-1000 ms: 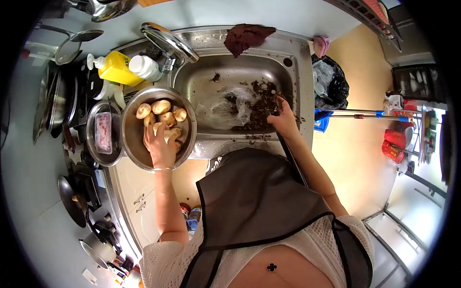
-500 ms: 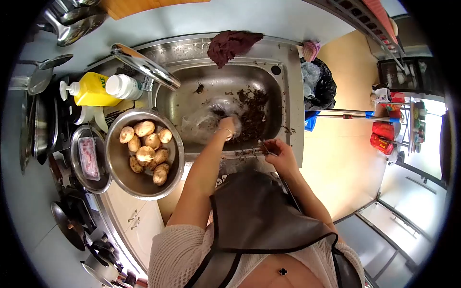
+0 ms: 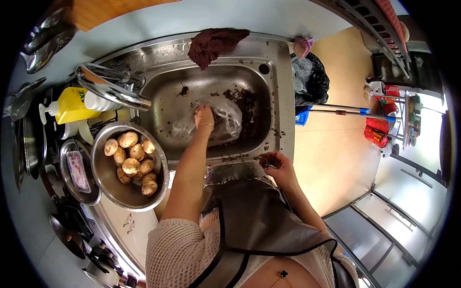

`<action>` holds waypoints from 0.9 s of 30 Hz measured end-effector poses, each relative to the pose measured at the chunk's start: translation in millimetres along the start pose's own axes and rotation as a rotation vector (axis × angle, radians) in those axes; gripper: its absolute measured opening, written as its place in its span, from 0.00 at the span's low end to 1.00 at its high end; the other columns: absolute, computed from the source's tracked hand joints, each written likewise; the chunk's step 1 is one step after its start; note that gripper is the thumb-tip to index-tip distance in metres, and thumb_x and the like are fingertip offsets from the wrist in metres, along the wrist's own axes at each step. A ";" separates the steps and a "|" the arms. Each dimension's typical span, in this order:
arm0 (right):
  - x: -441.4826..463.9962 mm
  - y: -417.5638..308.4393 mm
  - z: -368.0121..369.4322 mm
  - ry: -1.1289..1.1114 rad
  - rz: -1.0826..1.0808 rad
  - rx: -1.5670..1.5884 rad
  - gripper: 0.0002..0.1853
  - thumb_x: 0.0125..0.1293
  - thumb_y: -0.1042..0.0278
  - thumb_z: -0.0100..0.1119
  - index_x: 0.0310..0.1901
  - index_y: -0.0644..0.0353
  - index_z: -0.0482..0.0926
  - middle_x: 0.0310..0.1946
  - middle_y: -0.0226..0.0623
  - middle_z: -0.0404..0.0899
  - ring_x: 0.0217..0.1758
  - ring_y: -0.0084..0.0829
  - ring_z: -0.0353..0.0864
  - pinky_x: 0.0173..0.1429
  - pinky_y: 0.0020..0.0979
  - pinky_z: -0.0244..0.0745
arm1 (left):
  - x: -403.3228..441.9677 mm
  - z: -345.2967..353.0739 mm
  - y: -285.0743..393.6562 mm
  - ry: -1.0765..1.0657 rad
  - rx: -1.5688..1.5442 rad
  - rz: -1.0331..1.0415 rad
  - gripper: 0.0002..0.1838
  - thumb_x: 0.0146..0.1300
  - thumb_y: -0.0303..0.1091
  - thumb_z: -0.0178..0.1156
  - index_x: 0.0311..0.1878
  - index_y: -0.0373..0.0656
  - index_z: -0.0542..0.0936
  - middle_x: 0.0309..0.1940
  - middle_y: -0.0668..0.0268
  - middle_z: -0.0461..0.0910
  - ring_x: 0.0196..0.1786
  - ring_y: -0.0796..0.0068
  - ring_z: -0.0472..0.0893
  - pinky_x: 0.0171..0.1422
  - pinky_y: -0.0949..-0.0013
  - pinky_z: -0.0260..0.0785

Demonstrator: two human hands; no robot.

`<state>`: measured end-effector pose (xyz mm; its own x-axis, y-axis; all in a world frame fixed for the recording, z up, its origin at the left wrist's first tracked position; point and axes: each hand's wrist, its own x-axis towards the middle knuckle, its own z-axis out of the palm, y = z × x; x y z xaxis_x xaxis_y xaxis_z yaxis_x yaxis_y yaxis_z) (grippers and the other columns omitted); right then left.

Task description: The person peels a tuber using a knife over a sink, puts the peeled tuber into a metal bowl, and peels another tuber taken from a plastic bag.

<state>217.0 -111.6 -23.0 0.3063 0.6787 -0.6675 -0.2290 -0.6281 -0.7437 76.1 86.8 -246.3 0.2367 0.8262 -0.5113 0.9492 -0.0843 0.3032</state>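
My left hand [image 3: 204, 116] is in the sink basin, its fingers closed on a clear plastic bag [image 3: 229, 120] that lies crumpled on the bottom. Dark wet peelings [image 3: 248, 103] are scattered over the right side of the steel sink [image 3: 161, 89]. My right hand [image 3: 279, 169] is curled at the sink's front right edge, with dark scraps about its fingertips; what it holds is too small to make out. Left of the basin, a steel bowl [image 3: 157, 189] contains several potatoes [image 3: 131, 166].
A chrome tap [image 3: 115, 93] reaches over the basin's left side. Behind the basin lies a maroon cloth [image 3: 211, 45]. A yellow pump bottle [image 3: 74, 105] and a pan with a packaged tray [image 3: 78, 171] stand left. A black-lined bin [image 3: 314, 81] is right of the sink.
My left hand has moved left and slightly up, spreading the plastic bag across the middle of the basin. My right hand stays near the front edge, its fingers turned inward. The view has shifted.
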 end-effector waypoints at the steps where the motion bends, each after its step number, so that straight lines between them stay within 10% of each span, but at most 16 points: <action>1: -0.1 -1.9 -1.7 -0.004 0.009 -0.007 0.19 0.44 0.84 0.52 0.43 0.68 0.72 0.37 0.36 0.77 0.44 0.25 0.75 0.51 0.25 0.68 | 0.8 -6.0 -3.5 -0.094 0.150 0.054 0.19 0.56 0.25 0.51 0.54 0.44 0.68 0.53 0.54 0.66 0.52 0.52 0.71 0.52 0.59 0.70; 8: 0.1 -2.9 -13.6 -0.018 0.012 -0.049 0.19 0.44 0.84 0.53 0.43 0.68 0.72 0.37 0.36 0.77 0.42 0.25 0.75 0.49 0.25 0.69 | 38.6 21.3 -12.0 -0.215 -0.048 -0.205 0.43 0.40 0.46 0.69 0.61 0.48 0.60 0.56 0.49 0.60 0.54 0.52 0.69 0.54 0.58 0.68; 21: 7.8 -17.8 -0.9 -0.208 0.029 -0.015 0.24 0.46 0.83 0.50 0.50 0.71 0.68 0.30 0.35 0.74 0.36 0.24 0.74 0.45 0.25 0.70 | -33.7 -33.1 -5.3 -0.407 -0.306 -0.045 0.30 0.42 0.36 0.60 0.55 0.48 0.71 0.56 0.46 0.64 0.56 0.51 0.67 0.58 0.58 0.65; 25: 12.6 -26.0 6.2 -0.392 -0.066 -0.101 0.26 0.46 0.82 0.52 0.52 0.70 0.67 0.26 0.30 0.69 0.33 0.22 0.70 0.42 0.23 0.68 | -74.0 -33.8 -20.8 -0.249 -0.359 0.002 0.28 0.44 0.32 0.60 0.54 0.46 0.71 0.53 0.47 0.67 0.54 0.51 0.69 0.59 0.58 0.63; 27: 6.5 -36.1 16.0 -0.457 -0.120 -0.107 0.26 0.45 0.82 0.53 0.52 0.68 0.67 0.25 0.28 0.67 0.33 0.21 0.69 0.40 0.23 0.67 | -107.4 -54.2 -19.7 0.162 -0.358 0.076 0.26 0.43 0.32 0.62 0.51 0.45 0.72 0.47 0.49 0.71 0.53 0.52 0.70 0.58 0.58 0.64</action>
<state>212.4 -78.4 -1.1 -0.1183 0.8314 -0.5430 -0.1130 -0.5545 -0.8245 20.7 29.9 -153.8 0.2406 0.9046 -0.3519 0.7914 0.0271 0.6107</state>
